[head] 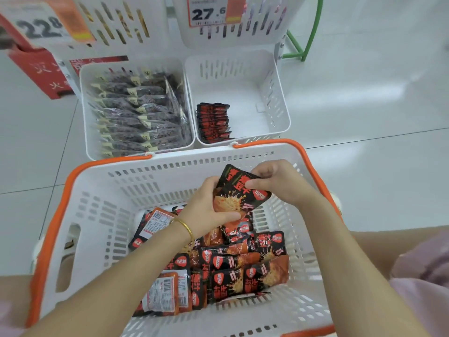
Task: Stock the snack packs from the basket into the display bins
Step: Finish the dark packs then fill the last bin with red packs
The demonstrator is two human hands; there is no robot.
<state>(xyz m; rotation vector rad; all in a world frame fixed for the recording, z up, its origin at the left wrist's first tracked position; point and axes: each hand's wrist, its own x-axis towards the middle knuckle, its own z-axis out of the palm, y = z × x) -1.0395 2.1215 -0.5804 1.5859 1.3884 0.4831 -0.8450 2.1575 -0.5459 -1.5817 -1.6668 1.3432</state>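
A white basket with an orange rim (80, 215) sits in front of me, holding several black-and-orange snack packs (243, 268) loose on its floor. Above them I hold a small stack of the same snack packs (237, 193). My left hand (206, 210) grips the stack's lower left edge, and my right hand (277, 181) pinches its upper right corner. Beyond the basket, the right display bin (272, 98) holds a short row of matching packs (213, 122) standing along its left wall. The remainder of that bin's floor is bare.
The left display bin (85, 113) is packed with dark purple packs (138, 113). Upper bins carry price tags 22.8 (41, 26) and 27.6 (209, 12). A red box (41, 71) stands at far left, a green frame (306, 32) at back right. White tiled floor surrounds everything.
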